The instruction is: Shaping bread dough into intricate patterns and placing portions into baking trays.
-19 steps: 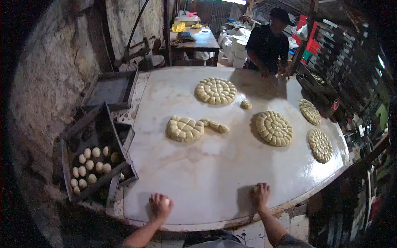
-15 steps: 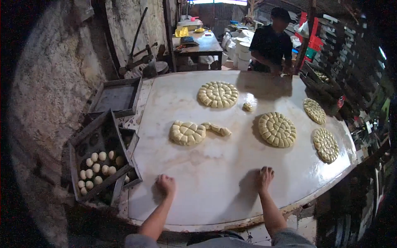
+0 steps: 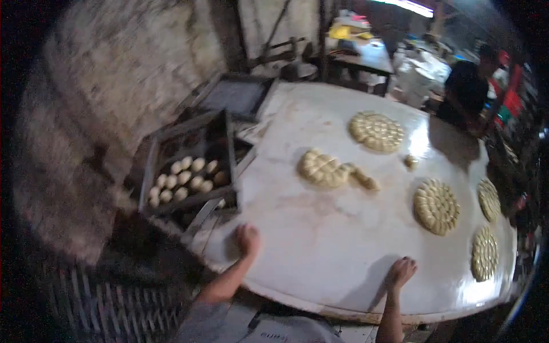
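My left hand (image 3: 248, 239) is closed and rests low over the table near its left edge, close to the tray of dough balls. Its outline is slightly smeared. My right hand (image 3: 402, 271) is curled down on the table toward the front, fingers drawn in; whatever either hand may cover is hidden. Ahead lies a partly divided dough piece (image 3: 323, 168) with a dough strip (image 3: 364, 179) beside it. Scored dough rounds sit beyond: one at the back (image 3: 377, 131), one to the right (image 3: 437, 206). A small dough lump (image 3: 411, 162) lies between them.
The wooden tray (image 3: 230, 150) of pale dough balls (image 3: 183, 178) stands tilted at the table's left. Behind it is another tray (image 3: 235, 95). Two more dough rounds (image 3: 485, 254) lie along the right edge. A person (image 3: 466, 91) stands across the white table (image 3: 309, 257).
The view has swung left, so the table and dough appear shifted right. Both hands stay low at the table, the left now nearer the tray in the picture. The dough pieces look unmoved.
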Available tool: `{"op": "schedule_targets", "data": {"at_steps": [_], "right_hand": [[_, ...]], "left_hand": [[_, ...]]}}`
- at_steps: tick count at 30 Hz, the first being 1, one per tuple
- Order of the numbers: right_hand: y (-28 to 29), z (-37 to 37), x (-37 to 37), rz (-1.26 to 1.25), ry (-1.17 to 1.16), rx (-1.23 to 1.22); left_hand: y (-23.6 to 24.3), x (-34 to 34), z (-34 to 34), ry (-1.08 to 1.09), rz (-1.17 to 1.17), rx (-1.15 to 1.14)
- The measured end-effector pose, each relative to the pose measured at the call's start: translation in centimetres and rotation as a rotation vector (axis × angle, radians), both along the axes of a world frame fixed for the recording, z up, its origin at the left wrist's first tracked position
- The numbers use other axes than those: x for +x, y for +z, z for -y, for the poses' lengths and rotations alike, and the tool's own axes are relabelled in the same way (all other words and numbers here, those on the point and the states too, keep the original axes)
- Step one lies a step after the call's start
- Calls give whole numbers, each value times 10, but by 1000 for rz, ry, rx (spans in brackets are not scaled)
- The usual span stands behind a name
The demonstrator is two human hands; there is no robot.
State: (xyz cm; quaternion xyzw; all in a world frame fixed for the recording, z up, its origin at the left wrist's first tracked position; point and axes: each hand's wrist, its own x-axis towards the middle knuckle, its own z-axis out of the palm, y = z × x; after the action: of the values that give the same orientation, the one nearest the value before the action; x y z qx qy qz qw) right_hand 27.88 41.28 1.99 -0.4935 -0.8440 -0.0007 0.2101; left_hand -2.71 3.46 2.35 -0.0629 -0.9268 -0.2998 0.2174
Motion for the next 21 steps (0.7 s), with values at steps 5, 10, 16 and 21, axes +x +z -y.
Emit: {"op": "schedule_targets", "data": {"at_steps": [5, 10, 16, 21], "right_hand": [[-2, 17, -49, 32, -1, -97], [-20, 89, -45, 48, 184, 2], [21, 139, -59, -652, 302, -986], [162, 269, -241, -900, 703, -1524]], "left_hand": [[-7, 42, -21, -321, 264, -270], [82, 26, 65, -1019, 953, 0], [240, -143, 148, -824, 246, 406], [193, -274, 151, -451, -44, 7]]}}
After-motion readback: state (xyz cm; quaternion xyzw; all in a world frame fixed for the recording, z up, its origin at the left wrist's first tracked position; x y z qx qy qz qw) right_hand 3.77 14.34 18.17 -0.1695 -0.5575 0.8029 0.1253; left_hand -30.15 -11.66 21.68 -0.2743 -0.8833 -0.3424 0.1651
